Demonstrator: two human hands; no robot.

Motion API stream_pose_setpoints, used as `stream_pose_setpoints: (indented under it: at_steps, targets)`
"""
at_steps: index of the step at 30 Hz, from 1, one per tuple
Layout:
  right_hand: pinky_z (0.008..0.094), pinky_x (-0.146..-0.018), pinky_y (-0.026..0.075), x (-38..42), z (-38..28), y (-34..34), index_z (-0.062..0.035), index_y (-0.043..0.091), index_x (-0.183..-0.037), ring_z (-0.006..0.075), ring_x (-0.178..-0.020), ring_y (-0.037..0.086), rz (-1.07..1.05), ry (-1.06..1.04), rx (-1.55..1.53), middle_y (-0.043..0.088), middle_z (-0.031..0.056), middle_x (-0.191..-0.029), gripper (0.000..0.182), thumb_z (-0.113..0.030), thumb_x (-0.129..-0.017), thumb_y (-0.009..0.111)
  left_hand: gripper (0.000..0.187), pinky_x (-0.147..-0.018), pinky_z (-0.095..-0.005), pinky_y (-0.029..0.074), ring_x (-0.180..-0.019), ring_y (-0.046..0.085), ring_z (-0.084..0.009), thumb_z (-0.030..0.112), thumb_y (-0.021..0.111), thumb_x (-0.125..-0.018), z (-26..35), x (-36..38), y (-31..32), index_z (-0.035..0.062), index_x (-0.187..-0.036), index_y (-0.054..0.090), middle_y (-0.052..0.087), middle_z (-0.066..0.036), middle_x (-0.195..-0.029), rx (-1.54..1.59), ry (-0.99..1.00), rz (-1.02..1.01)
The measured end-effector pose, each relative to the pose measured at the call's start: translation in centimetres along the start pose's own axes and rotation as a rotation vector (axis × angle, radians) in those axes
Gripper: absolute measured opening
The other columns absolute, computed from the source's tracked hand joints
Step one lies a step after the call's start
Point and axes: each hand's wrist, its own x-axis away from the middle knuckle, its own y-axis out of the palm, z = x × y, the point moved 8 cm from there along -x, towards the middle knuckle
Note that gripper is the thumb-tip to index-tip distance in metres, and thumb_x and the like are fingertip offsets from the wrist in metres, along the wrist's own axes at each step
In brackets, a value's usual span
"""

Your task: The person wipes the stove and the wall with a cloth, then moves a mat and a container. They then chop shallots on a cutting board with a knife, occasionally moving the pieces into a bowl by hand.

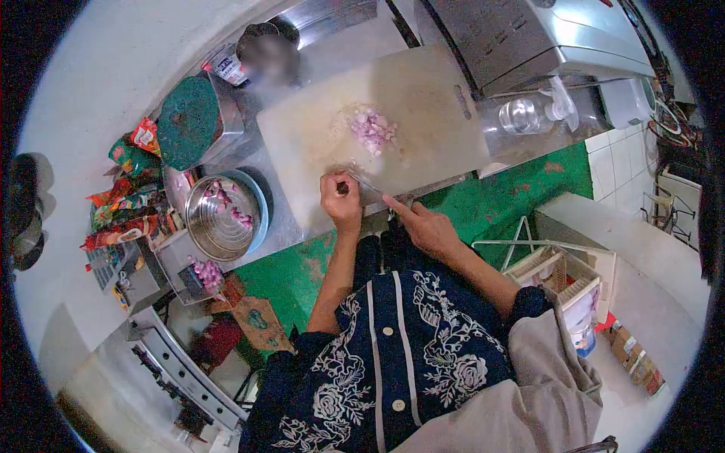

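Observation:
A knife (368, 186) is just above the near edge of the pale cutting board (302, 128). My left hand (342, 202) is closed around its dark handle, whose end shows within the fist. From the right, my right hand (429, 228) reaches toward the blade, one finger stretched out and touching it near its end. That hand's fingers look apart, though some are partly hidden. Chopped purple-white onion pieces (371, 130) lie in a small heap on the middle of the board, beyond both hands.
Left of the board, a round metal strainer (204, 219) with onion pieces rests on a blue bowl (260, 208). Behind it are a green-lidded container (187, 123) and colourful packets (124, 204). A clear jar (519, 117) and large metal appliance (559, 34) are at the right.

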Motion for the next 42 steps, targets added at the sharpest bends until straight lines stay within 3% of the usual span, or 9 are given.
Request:
stream_pose_setpoints:
  at_steps: [10,13,16,22,25,31,42]
  targets:
    - [0.0492,-0.057,0.054,-1.5,-1.0,-0.2,-0.0295,0.024,-0.146,0.0396,-0.07,0.064,0.007,-0.022,0.075,0.059,0.0204,-0.099,0.067,-0.015,-0.086,0.05,0.009,-0.073,-0.0354,0.048,-0.08,0.06,-0.0279,-0.001,0.064,-0.075,0.3,-0.1,0.0,0.0021,-0.078,0.056,0.06,-0.013,-0.086,0.042,-0.031,-0.014]
    - [0.0488,-0.056,0.052,-2.5,-1.4,-0.4,-0.0295,0.029,-0.144,0.041,-0.067,0.062,0.146,-0.079,0.072,0.06,0.0187,-0.101,0.064,-0.012,-0.086,0.05,0.009,-0.073,-0.0348,0.049,-0.08,0.06,-0.0268,-0.001,0.064,-0.075,0.1,0.1,0.0,0.0023,-0.077,0.056,0.06,-0.012,-0.086,0.015,-0.063,-0.011]
    - [0.0484,-0.057,0.052,-2.0,-1.1,-0.5,-0.0297,0.031,-0.143,0.0404,-0.069,0.062,0.067,-0.036,0.081,0.06,0.0183,-0.1,0.063,-0.012,-0.086,0.05,0.009,-0.073,-0.0342,0.049,-0.08,0.06,-0.0252,-0.001,0.064,-0.075,-0.6,0.1,0.2,0.0022,-0.076,0.056,0.061,-0.012,-0.086,0.08,-0.147,-0.035]
    - [0.0511,-0.058,0.053,-0.1,1.1,0.5,-0.0321,0.024,-0.145,0.0426,-0.07,0.063,-0.027,0.05,-0.095,0.06,0.0226,-0.097,0.059,-0.022,-0.093,0.047,0.006,-0.073,-0.0341,0.048,-0.081,0.061,-0.0237,0.001,0.064,-0.077,0.2,-0.1,0.0,0.0015,-0.077,0.058,0.061,-0.011,-0.086,0.087,-0.102,-0.006]
    - [0.0515,-0.057,0.053,-0.4,1.0,0.0,-0.0324,0.024,-0.145,0.043,-0.066,0.062,0.117,-0.086,-0.283,0.061,0.0235,-0.094,0.055,-0.023,-0.095,0.046,0.008,-0.071,-0.0303,0.051,-0.084,0.06,-0.0216,-0.005,0.064,-0.077,0.0,-0.1,0.2,-0.0009,-0.082,0.059,0.059,-0.012,-0.095,0.112,-0.075,-0.044]
    - [0.0505,-0.053,0.052,-0.1,0.3,-0.3,-0.0337,0.026,-0.144,0.0417,-0.062,0.061,0.023,0.004,-0.085,0.06,0.0209,-0.086,0.056,-0.021,-0.094,0.047,0.006,-0.077,-0.0348,0.049,-0.084,0.061,-0.0259,0.0,0.063,-0.078,0.3,-0.1,0.1,0.0007,-0.077,0.057,0.061,-0.012,-0.087,0.069,-0.047,-0.017]
    - [0.0491,-0.049,0.052,-0.1,-0.4,-0.7,-0.0321,0.027,-0.144,0.0387,-0.059,0.061,0.032,-0.032,0.025,0.06,0.0193,-0.086,0.061,-0.016,-0.089,0.048,0.008,-0.073,-0.0346,0.048,-0.079,0.06,-0.0262,-0.001,0.063,-0.076,-0.1,-0.1,-0.1,0.0013,-0.076,0.055,0.06,-0.012,-0.084,0.022,-0.05,-0.017]
